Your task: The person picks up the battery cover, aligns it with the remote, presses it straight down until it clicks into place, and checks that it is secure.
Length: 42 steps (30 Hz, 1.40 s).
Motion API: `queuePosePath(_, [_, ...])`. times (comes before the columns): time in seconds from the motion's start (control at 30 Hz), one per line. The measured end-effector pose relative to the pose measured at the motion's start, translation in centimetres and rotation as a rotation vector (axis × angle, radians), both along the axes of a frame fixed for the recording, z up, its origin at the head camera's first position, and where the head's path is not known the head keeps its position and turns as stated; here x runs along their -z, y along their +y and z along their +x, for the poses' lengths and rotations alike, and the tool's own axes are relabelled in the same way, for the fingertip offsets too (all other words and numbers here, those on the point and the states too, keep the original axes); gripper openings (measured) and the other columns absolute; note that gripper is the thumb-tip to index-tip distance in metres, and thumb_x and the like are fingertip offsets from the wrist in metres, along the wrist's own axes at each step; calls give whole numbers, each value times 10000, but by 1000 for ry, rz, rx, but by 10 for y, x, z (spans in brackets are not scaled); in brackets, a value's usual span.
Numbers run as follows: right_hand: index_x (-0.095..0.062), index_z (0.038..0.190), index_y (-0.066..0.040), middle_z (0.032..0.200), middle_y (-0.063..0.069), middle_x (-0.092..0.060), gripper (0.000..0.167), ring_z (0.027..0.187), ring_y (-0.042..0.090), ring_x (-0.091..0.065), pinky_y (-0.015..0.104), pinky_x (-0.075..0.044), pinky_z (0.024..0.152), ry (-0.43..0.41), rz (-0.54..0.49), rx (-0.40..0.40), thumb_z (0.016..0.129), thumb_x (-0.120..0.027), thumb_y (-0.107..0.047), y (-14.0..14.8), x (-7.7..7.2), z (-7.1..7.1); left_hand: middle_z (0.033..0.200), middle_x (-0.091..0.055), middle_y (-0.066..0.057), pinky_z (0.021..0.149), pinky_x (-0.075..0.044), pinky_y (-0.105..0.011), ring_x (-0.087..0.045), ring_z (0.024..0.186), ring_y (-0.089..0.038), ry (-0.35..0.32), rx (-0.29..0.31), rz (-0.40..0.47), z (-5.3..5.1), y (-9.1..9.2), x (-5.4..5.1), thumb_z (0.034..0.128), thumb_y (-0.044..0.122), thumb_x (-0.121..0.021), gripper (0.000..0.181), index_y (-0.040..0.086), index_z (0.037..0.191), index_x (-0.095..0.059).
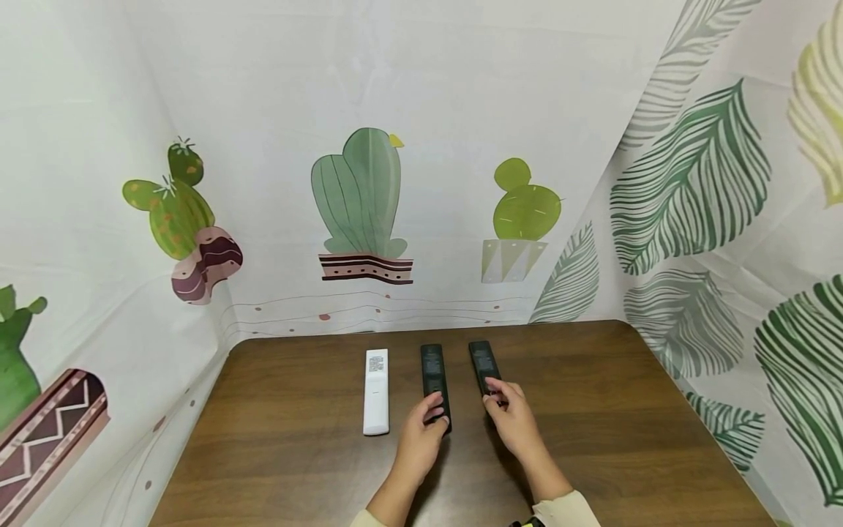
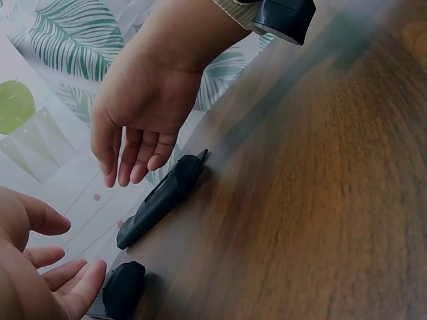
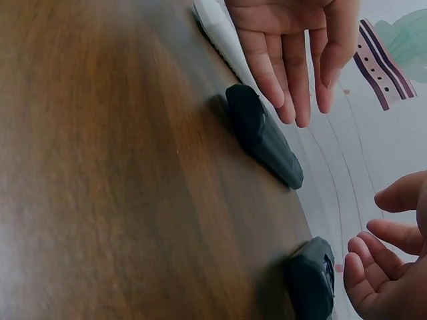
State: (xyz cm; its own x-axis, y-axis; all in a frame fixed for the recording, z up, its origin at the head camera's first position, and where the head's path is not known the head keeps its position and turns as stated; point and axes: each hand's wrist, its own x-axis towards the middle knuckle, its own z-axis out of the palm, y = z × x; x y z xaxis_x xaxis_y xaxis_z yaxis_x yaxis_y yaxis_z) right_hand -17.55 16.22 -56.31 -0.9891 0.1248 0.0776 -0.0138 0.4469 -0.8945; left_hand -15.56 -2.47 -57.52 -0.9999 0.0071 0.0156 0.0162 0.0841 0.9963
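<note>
Three remote controls lie in a row on a wooden table. The white remote control (image 1: 376,402) is leftmost, its back with a label facing up. Over the near half of the middle black remote control (image 1: 432,364) hovers my left hand (image 1: 419,437), fingers loosely bent; the left wrist view shows a gap between that hand (image 2: 33,267) and the remote (image 2: 124,291). Above the near end of the right black remote control (image 1: 484,359) is my right hand (image 1: 516,423). Relaxed and apart from the remote (image 3: 311,280), the right hand's fingers (image 3: 360,280) hold nothing.
The brown table top (image 1: 283,439) has rounded far corners. A white cloth (image 1: 435,88) printed with cacti and leaves hangs behind the table and along its sides. A dark band (image 2: 287,17) sits on the right wrist beside a light sleeve.
</note>
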Motion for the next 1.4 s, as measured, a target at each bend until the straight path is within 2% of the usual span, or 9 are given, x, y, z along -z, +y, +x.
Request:
queuePosePath(0.27, [-616, 1335, 7, 1235, 161, -584, 391, 1042, 208, -596, 186, -476, 824, 13, 13, 14, 951, -634, -68, 9, 4, -2, 1360, -614, -234, 908, -517, -208, -610, 1241, -389, -14, 48, 13, -1, 4, 0, 900, 22, -637, 500, -32, 1389, -553])
queuePosePath(0.5, [-623, 1329, 5, 1232, 154, -593, 394, 1048, 213, -596, 188, -481, 834, 11, 36, 54, 940, -640, -56, 17, 8, -2, 1356, -604, -272, 942, -553, -298, -600, 1245, -423, -3, 66, 49, 1, 8, 1, 910, 3, -626, 492, -69, 1388, -534])
queuePosePath(0.8, [-624, 1328, 0, 1252, 169, -588, 396, 1085, 271, -605, 222, -462, 855, -7, 87, 100, 940, -649, -74, 29, 11, -2, 1386, -570, -290, 934, -526, -209, -575, 1273, -428, -51, 126, 127, 3, 12, 2, 937, 23, -599, 503, -87, 1416, -492])
queuePosePath(1.1, [-614, 1338, 2, 1288, 184, -589, 415, 1096, 290, -624, 308, -495, 904, -23, 122, 111, 937, -656, -93, 38, 15, -2, 1416, -550, -280, 979, -548, -317, -552, 1300, -431, -88, 168, 137, 5, 17, 2, 936, 37, -600, 536, -80, 1442, -465])
queuePosePath(1.4, [-609, 1337, 16, 1291, 211, -583, 425, 1084, 307, -627, 390, -486, 956, -45, 143, 120, 930, -661, -94, 43, 18, -1, 1442, -528, -286, 1013, -536, -350, -536, 1323, -429, -121, 200, 139, 5, 23, 5, 934, 59, -609, 573, -94, 1458, -436])
